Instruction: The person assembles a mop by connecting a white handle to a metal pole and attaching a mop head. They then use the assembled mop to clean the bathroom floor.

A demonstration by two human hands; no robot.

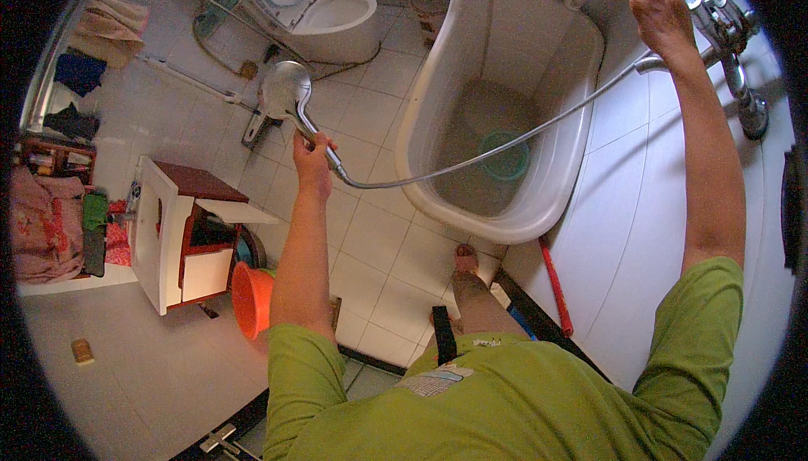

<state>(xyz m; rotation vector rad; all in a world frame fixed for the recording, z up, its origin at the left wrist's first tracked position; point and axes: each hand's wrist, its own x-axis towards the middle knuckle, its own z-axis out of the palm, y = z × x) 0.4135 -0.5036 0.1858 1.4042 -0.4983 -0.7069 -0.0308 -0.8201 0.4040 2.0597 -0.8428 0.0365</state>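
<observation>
I have left hand (313,156) clamped around handle of silver shower head (286,89), head just beyond hand. Right hand (663,23) curled beside faucet (722,23); cannot tell whether it grips. Hose (505,148) runs from left hand over bathtub (471,224).

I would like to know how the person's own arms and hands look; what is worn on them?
The left grip and the right grip are ungloved human hands; no watch or bracelet shows at the wrists. The bare forearms lead up to short, plain, yellowish-green fabric sleeves, which end near the elbows. No cable or marking is visible on the arms.
</observation>
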